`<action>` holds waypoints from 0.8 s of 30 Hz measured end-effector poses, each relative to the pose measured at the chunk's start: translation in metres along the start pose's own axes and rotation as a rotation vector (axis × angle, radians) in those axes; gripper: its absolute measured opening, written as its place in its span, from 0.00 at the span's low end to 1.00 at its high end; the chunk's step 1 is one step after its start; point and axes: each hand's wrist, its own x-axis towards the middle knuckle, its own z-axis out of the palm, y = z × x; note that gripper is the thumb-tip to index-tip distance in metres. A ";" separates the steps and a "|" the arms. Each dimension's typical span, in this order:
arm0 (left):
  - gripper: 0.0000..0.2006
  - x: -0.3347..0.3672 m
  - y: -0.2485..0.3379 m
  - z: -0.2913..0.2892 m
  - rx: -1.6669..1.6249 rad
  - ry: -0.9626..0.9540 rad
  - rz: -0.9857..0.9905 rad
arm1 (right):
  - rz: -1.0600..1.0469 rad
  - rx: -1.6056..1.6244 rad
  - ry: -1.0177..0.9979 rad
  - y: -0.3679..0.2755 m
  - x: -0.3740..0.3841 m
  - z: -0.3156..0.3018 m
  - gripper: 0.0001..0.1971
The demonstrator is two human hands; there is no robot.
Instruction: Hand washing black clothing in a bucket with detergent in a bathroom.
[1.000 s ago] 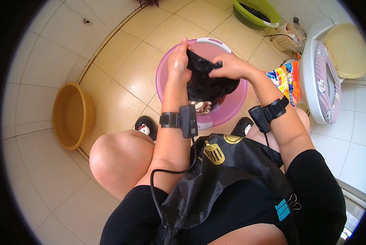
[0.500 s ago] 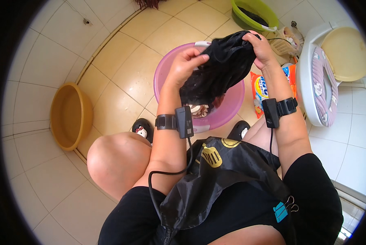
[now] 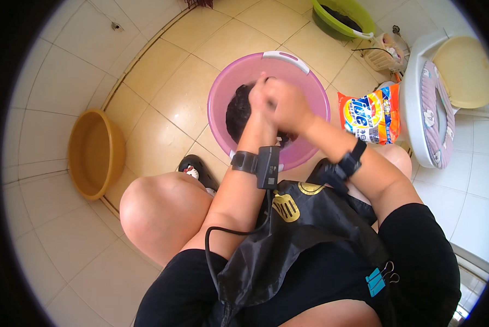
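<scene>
My left hand (image 3: 259,103) and my right hand (image 3: 289,106) are pressed together over a pink basin (image 3: 216,90) with white grips. Both look closed on a black cloth garment (image 3: 237,115). Most of it hangs down or lies in the basin, left of and below my hands. A small dark bit of fabric shows between the fingers. Motion blurs the right hand, and it hides part of the left. What kind of garment it is, I cannot make out. Some lighter, patterned fabric peeks out below my wrists.
An orange detergent bag (image 3: 369,115) stands right of the basin, beside the toilet (image 3: 416,109). A green basin (image 3: 336,27) with dark contents is at the far right, near a small plastic basket (image 3: 383,54). A yellow-brown basin (image 3: 94,155) leans by the left wall.
The black garment, held up and spread between my hands before, has dropped lower into the pink basin. My hands have come together, the right one moving left and down.
</scene>
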 end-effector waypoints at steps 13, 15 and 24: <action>0.13 0.006 -0.035 0.119 0.080 0.763 -0.146 | 0.696 -0.052 -0.118 0.080 0.002 -0.026 0.11; 0.13 0.009 -0.030 0.110 0.025 0.718 -0.101 | 0.493 -0.066 -0.043 0.073 -0.006 -0.018 0.10; 0.11 0.004 -0.030 0.133 0.044 0.633 -0.189 | 0.632 0.023 -0.040 0.094 -0.003 -0.037 0.10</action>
